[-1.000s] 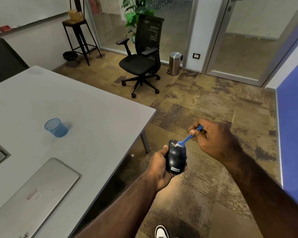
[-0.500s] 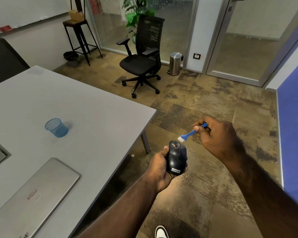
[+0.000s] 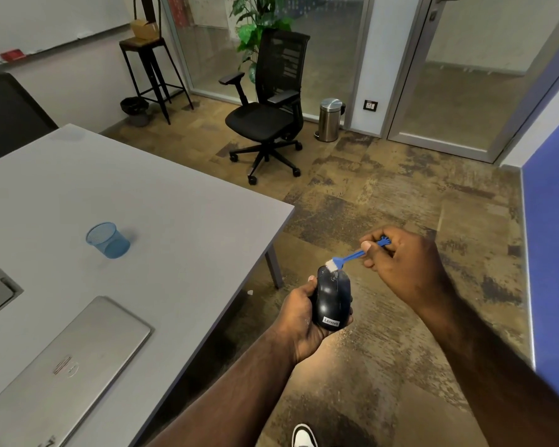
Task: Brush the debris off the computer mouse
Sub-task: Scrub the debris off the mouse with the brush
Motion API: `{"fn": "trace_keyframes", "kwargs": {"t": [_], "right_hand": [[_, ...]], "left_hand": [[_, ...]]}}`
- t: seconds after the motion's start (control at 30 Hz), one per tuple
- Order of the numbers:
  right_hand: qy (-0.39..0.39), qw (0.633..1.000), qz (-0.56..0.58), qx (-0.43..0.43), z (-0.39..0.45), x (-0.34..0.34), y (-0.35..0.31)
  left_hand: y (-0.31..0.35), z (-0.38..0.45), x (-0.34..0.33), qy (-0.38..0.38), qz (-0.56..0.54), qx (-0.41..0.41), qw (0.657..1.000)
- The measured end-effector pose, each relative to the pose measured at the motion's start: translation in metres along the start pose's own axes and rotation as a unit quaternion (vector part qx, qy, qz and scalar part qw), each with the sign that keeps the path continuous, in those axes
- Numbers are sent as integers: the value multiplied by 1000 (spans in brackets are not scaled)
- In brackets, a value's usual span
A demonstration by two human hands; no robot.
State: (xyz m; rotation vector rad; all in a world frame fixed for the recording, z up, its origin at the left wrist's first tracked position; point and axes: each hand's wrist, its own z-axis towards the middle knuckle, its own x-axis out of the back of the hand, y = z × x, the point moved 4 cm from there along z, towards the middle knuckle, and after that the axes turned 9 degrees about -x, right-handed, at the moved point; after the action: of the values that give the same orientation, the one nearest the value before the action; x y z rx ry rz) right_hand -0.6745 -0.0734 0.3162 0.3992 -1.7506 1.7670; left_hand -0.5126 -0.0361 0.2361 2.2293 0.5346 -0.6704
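A black computer mouse with a Lenovo label is held upright over the floor, to the right of the table corner. My left hand grips it from the left and below. My right hand pinches a small blue brush by its handle. The brush's white bristles touch the front top end of the mouse, near the scroll wheel. Only faint specks show on the mouse's top.
A grey table fills the left, carrying a shut silver laptop and a blue mesh cup. A black office chair, a steel bin and a tall stool stand farther back. A white shoe shows below.
The brush swept off the mouse's top and lifted away to the right, then came back down onto the mouse's front end. Less debris shows on the mouse now.
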Motion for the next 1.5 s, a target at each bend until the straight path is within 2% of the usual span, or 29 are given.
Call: {"fn": "trace_keyframes", "kwargs": {"t": [0.13,0.2,0.27,0.37,0.47,0.53,0.67,0.8,0.97,1.1,1.23,1.4,1.5], "right_hand": [[-108,994,6,26,-16,-9,-6],[-87,996,-27,18,-17,-13,-3],[-23,998,-56,4,-10,-10,0],[42,999,-32,-5,-1,0,4],[-1,1000,21,16,-3,-3,2],[-31,999,-13,28,-6,-9,-1],[0,997,-73,2,1,-9,1],[-43,998,-41,21,-1,-11,-4],[-19,996,-83,18,3,-6,-4],[-66,995,-47,58,-4,-2,-7],[-28,997,-64,35,-2,4,0],[-49,995,-59,60,-5,5,-1],[-17,997,-63,47,0,8,4]], "left_hand": [[2,2,2,4,29,-8,1000],[2,2,2,6,27,-11,1000],[2,2,2,6,16,-8,1000],[-1,1,3,8,5,-1,1000],[-1,2,4,5,12,-3,1000],[-2,1,3,1,16,-2,1000],[-4,1,3,-2,24,0,1000],[-3,0,2,-7,16,-1,1000],[-3,1,2,-1,20,-1,1000],[-1,2,5,6,23,-6,1000],[0,0,3,3,14,-6,1000],[0,2,2,5,23,-7,1000],[1,1,2,4,18,-6,1000]]}}
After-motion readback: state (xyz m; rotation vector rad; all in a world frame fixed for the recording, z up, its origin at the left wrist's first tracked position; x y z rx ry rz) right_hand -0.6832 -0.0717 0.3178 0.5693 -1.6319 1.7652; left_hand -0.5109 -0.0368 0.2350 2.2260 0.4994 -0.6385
